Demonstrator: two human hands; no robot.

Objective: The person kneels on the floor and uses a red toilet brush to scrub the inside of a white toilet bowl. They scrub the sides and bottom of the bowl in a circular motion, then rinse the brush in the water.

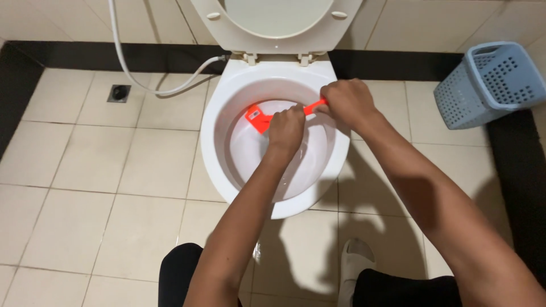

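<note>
Orange brush point(257, 116) gripped by left hand point(286, 129) and right hand point(348, 102), inside white toilet bowl rim point(211, 122), open tile leftward.

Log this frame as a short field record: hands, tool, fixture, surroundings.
left hand: closed on the orange brush near its head, inside the toilet bowl
right hand: closed on the brush handle end, over the bowl's right rim
toilet seat and lid: raised
left of bowl: white hose, floor drain
right: pale blue perforated basket, tilted
floor: beige tiles
</note>
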